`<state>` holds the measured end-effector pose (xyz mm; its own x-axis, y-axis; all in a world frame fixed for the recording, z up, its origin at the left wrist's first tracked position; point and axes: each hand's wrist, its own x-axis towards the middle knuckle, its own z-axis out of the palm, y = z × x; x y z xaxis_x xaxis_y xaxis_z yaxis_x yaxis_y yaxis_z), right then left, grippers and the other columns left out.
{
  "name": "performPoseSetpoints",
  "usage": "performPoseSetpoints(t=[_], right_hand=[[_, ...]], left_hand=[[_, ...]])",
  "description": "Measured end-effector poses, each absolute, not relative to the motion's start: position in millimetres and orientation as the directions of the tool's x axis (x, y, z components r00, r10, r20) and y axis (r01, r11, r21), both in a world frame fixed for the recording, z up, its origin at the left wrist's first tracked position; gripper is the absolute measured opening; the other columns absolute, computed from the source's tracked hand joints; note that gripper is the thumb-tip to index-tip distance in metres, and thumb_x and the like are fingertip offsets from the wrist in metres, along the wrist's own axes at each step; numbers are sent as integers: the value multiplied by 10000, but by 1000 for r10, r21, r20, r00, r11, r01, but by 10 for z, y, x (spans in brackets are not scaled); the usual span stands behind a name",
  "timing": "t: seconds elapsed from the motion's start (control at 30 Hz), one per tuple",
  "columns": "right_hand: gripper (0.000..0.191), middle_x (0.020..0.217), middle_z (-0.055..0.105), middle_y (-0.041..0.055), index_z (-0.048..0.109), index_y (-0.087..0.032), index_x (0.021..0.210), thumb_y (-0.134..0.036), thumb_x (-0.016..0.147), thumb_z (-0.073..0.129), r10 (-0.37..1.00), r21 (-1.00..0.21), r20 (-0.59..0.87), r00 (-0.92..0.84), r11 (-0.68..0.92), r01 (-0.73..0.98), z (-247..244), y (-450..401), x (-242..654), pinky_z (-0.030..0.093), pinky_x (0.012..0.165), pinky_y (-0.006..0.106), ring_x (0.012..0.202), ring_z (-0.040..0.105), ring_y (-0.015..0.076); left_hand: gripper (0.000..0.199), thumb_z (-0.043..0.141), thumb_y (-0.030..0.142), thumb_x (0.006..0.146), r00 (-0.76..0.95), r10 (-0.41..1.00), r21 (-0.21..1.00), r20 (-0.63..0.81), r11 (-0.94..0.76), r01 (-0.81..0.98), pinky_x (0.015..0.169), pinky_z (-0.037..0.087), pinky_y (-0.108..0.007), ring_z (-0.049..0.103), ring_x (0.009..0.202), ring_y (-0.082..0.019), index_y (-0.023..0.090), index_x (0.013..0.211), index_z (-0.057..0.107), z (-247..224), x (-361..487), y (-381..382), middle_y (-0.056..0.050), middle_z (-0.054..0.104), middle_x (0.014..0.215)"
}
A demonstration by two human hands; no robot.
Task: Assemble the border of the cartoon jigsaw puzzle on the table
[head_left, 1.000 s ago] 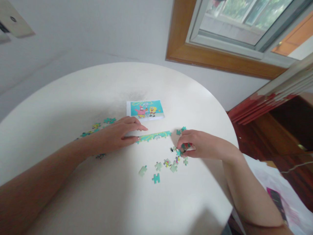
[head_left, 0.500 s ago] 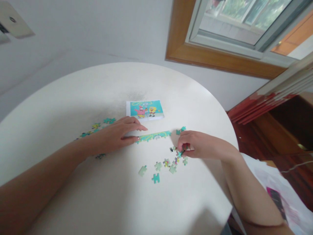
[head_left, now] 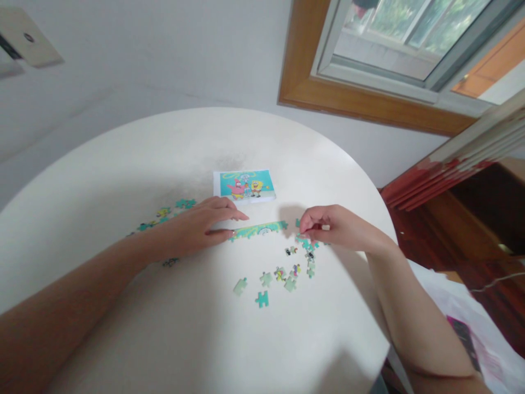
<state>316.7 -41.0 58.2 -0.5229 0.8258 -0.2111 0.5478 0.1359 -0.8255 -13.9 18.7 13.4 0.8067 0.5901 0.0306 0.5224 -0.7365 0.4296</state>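
Observation:
My left hand [head_left: 213, 221] lies on the table with its fingers stretched out, its thumb at the left end of a joined strip of puzzle pieces [head_left: 258, 230]. The strip is teal with yellow-green bands and part of a pale figure. My right hand [head_left: 328, 227] hovers just right of the strip, thumb and forefinger pinched on what looks like a small teal puzzle piece, mostly hidden by the fingertips. Below it lie loose teal pieces [head_left: 310, 244]. Nearer me are several pale green and coloured pieces, with a teal piece [head_left: 262, 299] closest.
A picture card [head_left: 246, 186] with cartoon figures lies behind the strip. More loose pieces [head_left: 163, 212] are scattered beyond my left forearm. The round white table [head_left: 184, 328] stands against a wall, with a wood-framed window [head_left: 369, 104] at the back right.
My right hand has moved up and away from me, from the loose pieces to beside the strip's right end, still pinched. Teal pieces once under it now show. My left hand stays put.

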Motion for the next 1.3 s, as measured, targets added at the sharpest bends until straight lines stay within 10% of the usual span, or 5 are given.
performPoseSetpoints(t=[0.33, 0.6, 1.3], right_hand=[[263, 914, 684, 46, 706, -179, 1052, -192, 900, 492, 910, -736, -23, -415, 265, 623, 339, -263, 3076, 475, 689, 273, 726, 607, 121], [100, 795, 690, 22, 617, -202, 873, -280, 813, 628, 962, -924, -115, -248, -12, 382, 259, -208, 3037, 563, 724, 296, 782, 725, 168], [205, 776, 708, 30, 740, -187, 944, -329, 816, 665, 963, -922, -71, -260, 36, 386, 271, -188, 3134, 512, 673, 307, 688, 629, 138]], left_hand=[[351, 477, 316, 945, 818, 573, 419, 48, -755, 504, 1057, 378, -341, 537, 1173, -234, 222, 1257, 608, 125, -141, 190, -79, 602, 1221], [344, 465, 276, 955, 822, 566, 423, 66, -762, 490, 1063, 356, -324, 526, 1177, -217, 204, 1258, 611, 114, -137, 181, -79, 595, 1216], [343, 469, 278, 950, 822, 566, 415, 65, -764, 494, 1051, 374, -327, 536, 1170, -223, 212, 1256, 610, 114, -143, 185, -73, 596, 1212]])
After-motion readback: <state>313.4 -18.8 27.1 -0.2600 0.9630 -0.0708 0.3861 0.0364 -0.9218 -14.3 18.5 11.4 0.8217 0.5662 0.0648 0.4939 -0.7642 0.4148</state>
